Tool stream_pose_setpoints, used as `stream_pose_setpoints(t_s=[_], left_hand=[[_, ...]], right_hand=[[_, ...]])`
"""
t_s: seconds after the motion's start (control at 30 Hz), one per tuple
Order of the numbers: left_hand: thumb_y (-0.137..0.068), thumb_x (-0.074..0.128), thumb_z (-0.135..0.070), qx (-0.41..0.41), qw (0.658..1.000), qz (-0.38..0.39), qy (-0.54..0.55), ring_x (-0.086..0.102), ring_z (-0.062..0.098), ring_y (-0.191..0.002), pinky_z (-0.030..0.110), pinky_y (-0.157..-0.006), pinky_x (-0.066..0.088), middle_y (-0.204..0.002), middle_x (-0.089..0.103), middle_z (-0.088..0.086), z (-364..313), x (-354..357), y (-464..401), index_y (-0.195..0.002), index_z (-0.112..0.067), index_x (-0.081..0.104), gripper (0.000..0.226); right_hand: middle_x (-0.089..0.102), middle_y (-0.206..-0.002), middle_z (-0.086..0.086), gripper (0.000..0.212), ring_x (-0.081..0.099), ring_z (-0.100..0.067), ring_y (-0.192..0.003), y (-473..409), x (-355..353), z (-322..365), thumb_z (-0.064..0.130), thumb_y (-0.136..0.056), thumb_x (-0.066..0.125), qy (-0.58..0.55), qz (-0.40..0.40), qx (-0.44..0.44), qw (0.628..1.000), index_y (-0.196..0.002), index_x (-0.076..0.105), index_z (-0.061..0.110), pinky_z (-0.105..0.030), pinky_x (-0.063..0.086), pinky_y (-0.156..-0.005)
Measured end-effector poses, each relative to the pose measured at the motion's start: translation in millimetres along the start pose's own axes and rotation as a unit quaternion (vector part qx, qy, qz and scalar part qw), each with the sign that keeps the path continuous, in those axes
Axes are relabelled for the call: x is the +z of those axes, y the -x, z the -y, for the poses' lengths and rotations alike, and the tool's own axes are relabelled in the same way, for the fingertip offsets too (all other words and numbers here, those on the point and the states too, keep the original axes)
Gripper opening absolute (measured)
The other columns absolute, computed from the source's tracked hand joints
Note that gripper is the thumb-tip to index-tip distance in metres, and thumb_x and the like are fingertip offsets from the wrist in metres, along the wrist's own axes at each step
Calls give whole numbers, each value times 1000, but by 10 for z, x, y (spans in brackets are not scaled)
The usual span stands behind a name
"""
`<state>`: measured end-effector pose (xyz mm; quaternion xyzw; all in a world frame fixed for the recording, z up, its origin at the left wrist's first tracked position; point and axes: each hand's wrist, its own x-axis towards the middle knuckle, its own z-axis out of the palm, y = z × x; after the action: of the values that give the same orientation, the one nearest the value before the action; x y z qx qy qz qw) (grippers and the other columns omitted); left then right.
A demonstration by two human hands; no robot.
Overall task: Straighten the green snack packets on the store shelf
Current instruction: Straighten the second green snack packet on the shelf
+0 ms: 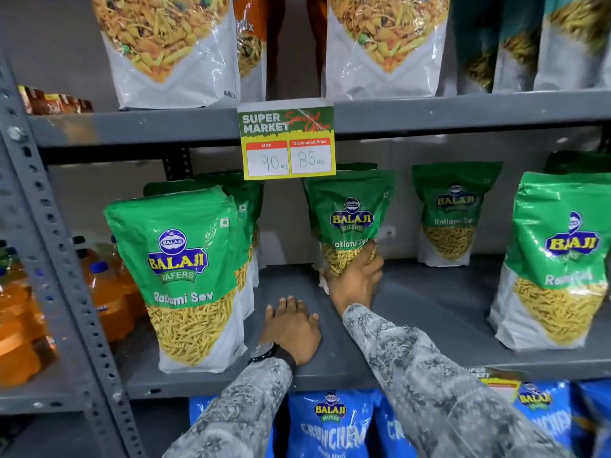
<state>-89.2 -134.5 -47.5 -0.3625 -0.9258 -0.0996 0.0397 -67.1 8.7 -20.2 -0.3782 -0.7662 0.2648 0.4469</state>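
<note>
Several green Balaji Ratlami Sev packets stand on the grey middle shelf (pixel 429 312). The front left packet (pixel 185 276) stands upright near the shelf's front edge, with more packets (pixel 246 219) lined up behind it. At the back centre, my right hand (pixel 355 280) grips the lower part of the centre packet (pixel 350 213), which leans slightly. My left hand (pixel 292 328) rests flat, palm down, on the bare shelf, holding nothing. Another packet (pixel 453 209) stands at the back right, and a big one (pixel 558 259) at the front right.
A price tag (pixel 287 143) hangs from the upper shelf above the centre packet. White mix packets (pixel 172 51) fill the top shelf. Blue Balaji packets (pixel 330 424) sit below. Orange drink bottles (pixel 109 292) stand left of the perforated upright post (pixel 66 259).
</note>
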Motion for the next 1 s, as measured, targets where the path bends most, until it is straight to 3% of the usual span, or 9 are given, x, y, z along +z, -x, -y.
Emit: stream_pose_setpoints(t_s=[0.2, 0.33, 0.67, 1.0], left_hand=[[-104, 20, -42, -8, 1000, 8, -8, 22, 32, -156, 54, -127, 13, -167, 27, 16, 174, -111, -186, -155, -6, 32, 64], [-105, 19, -42, -16, 1000, 16, -13, 18, 31, -158, 53, -128, 10, -170, 21, 15, 282, -199, -320, -158, -8, 28, 64], [-105, 21, -42, -21, 1000, 18, -12, 25, 33, -155, 56, -126, 16, -166, 30, 19, 222, -225, -252, -152, -5, 37, 62], [-104, 22, -41, -14, 1000, 15, -11, 28, 33, -153, 56, -125, 17, -165, 32, 17, 230, -208, -264, -151, -7, 39, 61]], right_hand=[[29, -152, -28, 134, 43, -48, -127, 165, -163, 117, 45, -73, 91, 10, 10, -5, 1000, -164, 1, 4, -58, 45, -103], [32, -147, -24, 136, 45, -45, -122, 358, -310, 206, 49, -72, 90, 11, 5, -18, 1000, -163, 0, 3, -57, 45, -101], [28, -152, -23, 134, 39, -44, -127, 997, -894, 95, 54, -75, 87, 3, 10, -52, 999, -164, -2, 8, -58, 42, -102], [30, -150, -21, 135, 40, -43, -126, 1178, -1029, 114, 63, -74, 83, 12, -6, -36, 999, -164, -1, 11, -57, 43, -100]])
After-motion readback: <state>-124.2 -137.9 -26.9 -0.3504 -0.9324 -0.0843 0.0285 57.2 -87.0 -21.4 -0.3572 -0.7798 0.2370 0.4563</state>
